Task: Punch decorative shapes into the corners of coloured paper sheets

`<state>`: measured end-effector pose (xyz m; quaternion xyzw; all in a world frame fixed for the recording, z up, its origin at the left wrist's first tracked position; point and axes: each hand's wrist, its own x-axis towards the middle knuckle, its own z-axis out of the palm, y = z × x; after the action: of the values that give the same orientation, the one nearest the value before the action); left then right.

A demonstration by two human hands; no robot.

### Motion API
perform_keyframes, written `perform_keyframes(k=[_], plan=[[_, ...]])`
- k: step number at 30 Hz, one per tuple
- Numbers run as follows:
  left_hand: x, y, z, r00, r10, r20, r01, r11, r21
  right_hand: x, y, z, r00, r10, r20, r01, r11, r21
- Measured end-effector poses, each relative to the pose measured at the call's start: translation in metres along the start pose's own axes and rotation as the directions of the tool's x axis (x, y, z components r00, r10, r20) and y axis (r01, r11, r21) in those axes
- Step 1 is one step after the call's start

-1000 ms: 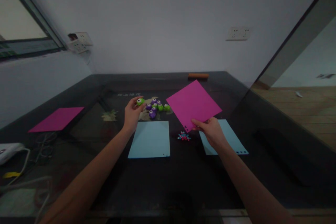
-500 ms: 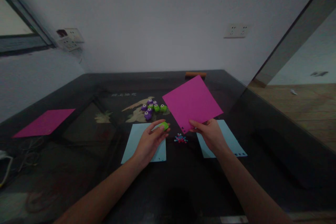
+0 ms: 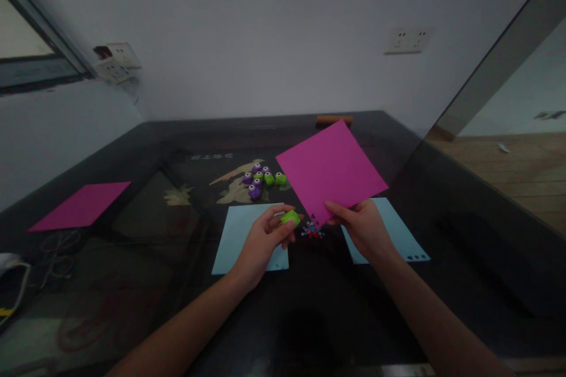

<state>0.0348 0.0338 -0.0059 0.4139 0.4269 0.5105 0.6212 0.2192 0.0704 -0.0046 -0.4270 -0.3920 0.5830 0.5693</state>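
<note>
My left hand (image 3: 263, 241) grips a small green paper punch (image 3: 290, 217) above a light blue sheet (image 3: 247, 231) lying on the dark table (image 3: 309, 306). My right hand (image 3: 362, 227) pinches the near corner of a magenta sheet (image 3: 331, 169) held tilted above the table. The punch sits just left of that corner, which has small holes in it. A little pile of coloured paper bits (image 3: 312, 231) lies on the table between my hands.
A cluster of purple and green punches (image 3: 262, 177) sits further back. A second light blue sheet (image 3: 393, 235) lies under my right hand, another magenta sheet (image 3: 82, 205) far left. Cables (image 3: 53, 259) lie at the left edge, an orange bar (image 3: 334, 119) at the back.
My left hand picked a green punch from the cluster and carried it right and toward me, up to the magenta sheet's corner. My right hand kept holding the sheet.
</note>
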Motion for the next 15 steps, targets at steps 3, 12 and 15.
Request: perform_keyframes(k=[3, 12, 15], plan=[[0.0023, -0.0042, -0.0019, 0.999, -0.042, 0.02, 0.043, 0.996, -0.08, -0.0002, 0.0001, 0.0016, 1.0, -0.02, -0.014, 0.02, 1.0, -0.009], [0.0007, -0.0055, -0.0018, 0.994, -0.099, 0.044, 0.103, 0.99, -0.098, -0.0029, -0.001, 0.0029, 0.998, -0.066, -0.02, 0.065, 0.996, -0.056], [0.0023, -0.0062, -0.002, 0.994, -0.101, 0.038, 0.105, 0.989, -0.106, -0.0023, 0.0013, 0.0024, 0.991, -0.126, -0.036, 0.12, 0.983, -0.139]])
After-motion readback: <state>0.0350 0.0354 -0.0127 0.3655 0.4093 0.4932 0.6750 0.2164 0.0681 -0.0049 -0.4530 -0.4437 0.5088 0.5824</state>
